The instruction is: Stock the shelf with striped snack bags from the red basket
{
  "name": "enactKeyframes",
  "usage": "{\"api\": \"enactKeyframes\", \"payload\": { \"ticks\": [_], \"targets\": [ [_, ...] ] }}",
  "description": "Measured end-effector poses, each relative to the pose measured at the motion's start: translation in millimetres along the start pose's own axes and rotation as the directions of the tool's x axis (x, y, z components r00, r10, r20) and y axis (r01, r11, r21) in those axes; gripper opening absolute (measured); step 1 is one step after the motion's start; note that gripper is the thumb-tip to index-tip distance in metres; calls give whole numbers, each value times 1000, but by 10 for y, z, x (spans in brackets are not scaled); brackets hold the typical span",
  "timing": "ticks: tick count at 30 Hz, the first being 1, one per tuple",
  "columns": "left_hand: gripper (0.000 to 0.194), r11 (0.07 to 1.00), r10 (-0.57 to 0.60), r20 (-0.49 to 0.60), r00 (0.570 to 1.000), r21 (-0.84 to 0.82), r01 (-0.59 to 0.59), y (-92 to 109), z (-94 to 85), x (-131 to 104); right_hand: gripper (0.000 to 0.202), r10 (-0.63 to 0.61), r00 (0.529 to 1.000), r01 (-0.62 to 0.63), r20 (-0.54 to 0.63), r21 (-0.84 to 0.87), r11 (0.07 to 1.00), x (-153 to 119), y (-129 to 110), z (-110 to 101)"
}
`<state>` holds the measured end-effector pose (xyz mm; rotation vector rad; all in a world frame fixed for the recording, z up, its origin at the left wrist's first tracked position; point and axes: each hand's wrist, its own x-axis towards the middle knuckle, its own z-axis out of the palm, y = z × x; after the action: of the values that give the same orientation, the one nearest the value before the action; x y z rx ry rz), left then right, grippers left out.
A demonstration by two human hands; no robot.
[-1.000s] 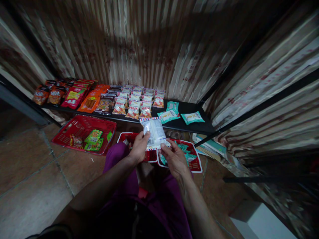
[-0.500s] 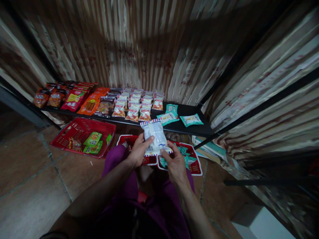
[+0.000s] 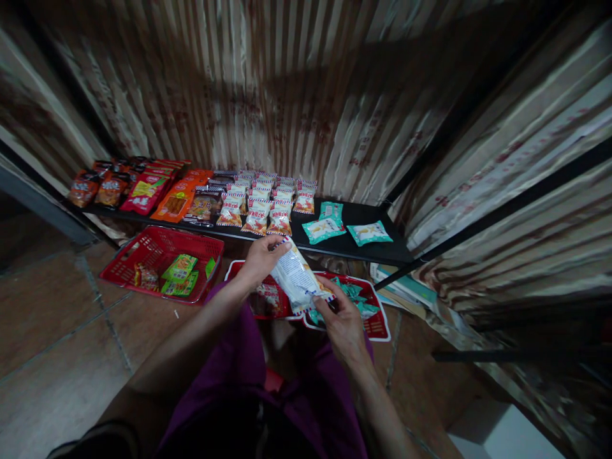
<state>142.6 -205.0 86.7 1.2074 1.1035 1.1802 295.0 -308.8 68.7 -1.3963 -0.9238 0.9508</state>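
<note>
A white snack bag (image 3: 295, 275) with a red and blue striped edge is held tilted between both hands, above the baskets. My left hand (image 3: 264, 258) pinches its upper left corner. The lower right end is gripped by my right hand (image 3: 342, 319). Behind it, several white and orange snack bags (image 3: 257, 215) stand in rows on the black shelf (image 3: 296, 241). To their right lie three teal bags (image 3: 370, 233), two of them overlapping. Below, one red basket (image 3: 239, 269) holds snack bags, and a second red basket (image 3: 379, 325) beside it holds teal bags.
Left on the shelf are orange bags (image 3: 176, 203), red bags (image 3: 145, 191) and dark bags (image 3: 113, 188). A red basket (image 3: 127, 261) with green packets is on the floor. Black rack posts (image 3: 406, 274) and striped cloth surround the shelf.
My left hand has moved up and left to the bag's upper corner. The bag has turned from nearly upright to slanting down to the right. My right hand is slightly lower.
</note>
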Motion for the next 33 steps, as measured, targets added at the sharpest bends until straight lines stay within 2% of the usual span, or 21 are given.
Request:
{"api": "enactKeyframes", "payload": {
  "ticks": [5,7,8,10,11,12,14,16,18,21,24,26,30,33],
  "targets": [
    [20,1000,-30,-54,998,-3,30,-8,35,-20,43,37,998,-40,49,60,997,-19,106,-47],
    [20,999,-36,-54,998,14,36,-8,37,-17,48,28,998,-30,57,30,999,-12,149,-65],
    [20,999,-35,-55,998,28,37,-11,37,-10,51,-13,999,14,43,-32,999,-6,162,-74],
    [20,997,-30,-61,998,63,34,-19,32,11,54,-206,979,199,1,-267,943,8,167,-89],
    [20,996,-27,-65,998,84,32,-24,28,24,54,-344,939,318,13,-416,852,13,159,-94],
    [20,994,-26,-69,997,105,33,-28,26,38,54,-476,877,429,64,-550,717,16,147,-98],
    [20,989,-34,-74,997,144,45,-35,22,65,60,-632,737,584,241,-698,414,18,117,-101],
    [20,982,-52,-74,996,177,65,-38,19,89,71,-638,635,680,435,-706,196,19,98,-102],
    [20,974,-73,-71,995,208,86,-40,15,108,79,-581,571,751,579,-654,87,21,95,-106],
    [20,959,-97,-57,994,261,109,-51,6,123,76,-507,503,827,699,-561,47,23,93,-116],
    [18,941,-107,-37,994,319,113,-77,-3,131,67,-475,461,862,749,-505,42,11,70,-120],
    [17,926,-107,-25,994,362,109,-99,-6,145,65,-463,459,867,758,-497,45,-4,67,-113],
    [16,884,-107,12,994,460,90,-118,-8,197,75,-448,461,871,766,-488,60,-27,143,-94],
    [16,840,-118,59,991,539,67,-86,7,237,71,-444,469,868,764,-492,70,-38,229,-89]
  ]
}}
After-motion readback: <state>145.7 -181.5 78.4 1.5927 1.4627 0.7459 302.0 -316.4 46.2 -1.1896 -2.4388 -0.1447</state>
